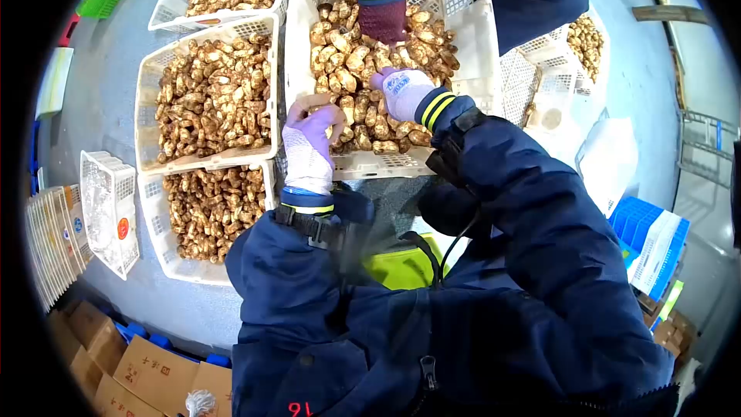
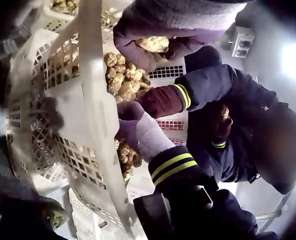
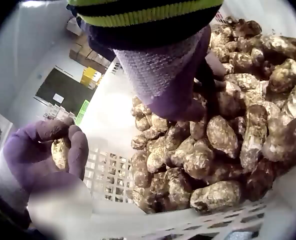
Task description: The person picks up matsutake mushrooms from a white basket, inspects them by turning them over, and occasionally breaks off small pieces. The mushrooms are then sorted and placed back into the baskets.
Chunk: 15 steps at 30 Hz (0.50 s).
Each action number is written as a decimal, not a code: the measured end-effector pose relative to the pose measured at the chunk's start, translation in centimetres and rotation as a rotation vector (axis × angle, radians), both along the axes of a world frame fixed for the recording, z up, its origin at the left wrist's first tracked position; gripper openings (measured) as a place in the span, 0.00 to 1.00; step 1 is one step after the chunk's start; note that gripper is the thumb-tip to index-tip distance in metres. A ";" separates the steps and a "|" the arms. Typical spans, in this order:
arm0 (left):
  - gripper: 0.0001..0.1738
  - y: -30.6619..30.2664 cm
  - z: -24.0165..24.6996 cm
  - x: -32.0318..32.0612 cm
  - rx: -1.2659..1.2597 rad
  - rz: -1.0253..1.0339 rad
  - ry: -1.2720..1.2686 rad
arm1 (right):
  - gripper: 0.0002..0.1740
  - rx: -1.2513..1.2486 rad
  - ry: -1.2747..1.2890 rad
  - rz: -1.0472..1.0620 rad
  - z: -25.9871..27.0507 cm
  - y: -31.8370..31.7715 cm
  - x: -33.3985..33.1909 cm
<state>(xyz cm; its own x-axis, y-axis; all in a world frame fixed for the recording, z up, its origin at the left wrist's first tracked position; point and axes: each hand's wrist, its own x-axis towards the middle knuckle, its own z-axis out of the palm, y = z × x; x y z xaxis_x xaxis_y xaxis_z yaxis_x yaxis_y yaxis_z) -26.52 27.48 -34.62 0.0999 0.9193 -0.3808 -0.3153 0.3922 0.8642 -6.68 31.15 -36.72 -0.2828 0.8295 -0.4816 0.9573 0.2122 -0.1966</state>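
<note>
Both hands wear white-and-purple gloves. My left hand (image 1: 312, 135) is over the near left corner of a white plastic crate (image 1: 482, 46). It pinches one knobby brown-and-cream tuber (image 3: 60, 153) between thumb and fingers, seen in the right wrist view. My right hand (image 1: 405, 93) reaches palm down into the crate, its fingers at the heaped tubers (image 1: 370, 120). In the right wrist view its fingertips are hidden behind the glove, so I cannot tell whether they grip one. Another person's burgundy-gloved hand (image 1: 382, 23) reaches into the same heap from the far side.
More crates of tubers (image 1: 212, 100) stand along the left. The other person's second hand (image 2: 222, 125) holds a piece in the left wrist view. Further white crates (image 1: 556, 69) stand at the right, near blue crates (image 1: 648, 243). Cardboard boxes (image 1: 154, 371) lie at the lower left.
</note>
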 end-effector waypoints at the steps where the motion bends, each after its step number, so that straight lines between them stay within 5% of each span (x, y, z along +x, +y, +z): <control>1: 0.10 0.0 0.3 0.2 -0.058 0.023 0.011 | 0.20 0.017 0.037 -0.017 -0.2 -0.2 0.2; 5: 0.21 0.2 1.2 0.6 -0.258 0.008 0.036 | 0.20 -0.171 0.263 -0.248 0.8 0.2 3.8; 6: 0.22 -0.1 1.3 1.0 -0.261 -0.015 0.030 | 0.22 -0.263 0.311 -0.445 1.4 0.5 4.1; 9: 0.29 -0.9 4.3 2.3 -0.284 -0.124 0.082 | 0.22 -0.295 0.848 -0.499 4.5 -0.9 2.7; 11: 0.26 -0.7 2.9 1.2 -0.235 -0.264 -0.060 | 0.24 -0.393 0.782 -0.467 5.0 0.6 1.7; 13: 0.26 -0.4 2.2 0.5 -0.166 -0.267 -0.003 | 0.22 0.107 0.369 -0.264 2.5 2.5 1.3; 15: 0.21 -0.4 1.5 0.2 0.047 -0.266 0.087 | 0.29 -0.007 0.045 -0.188 -1.7 4.3 -0.4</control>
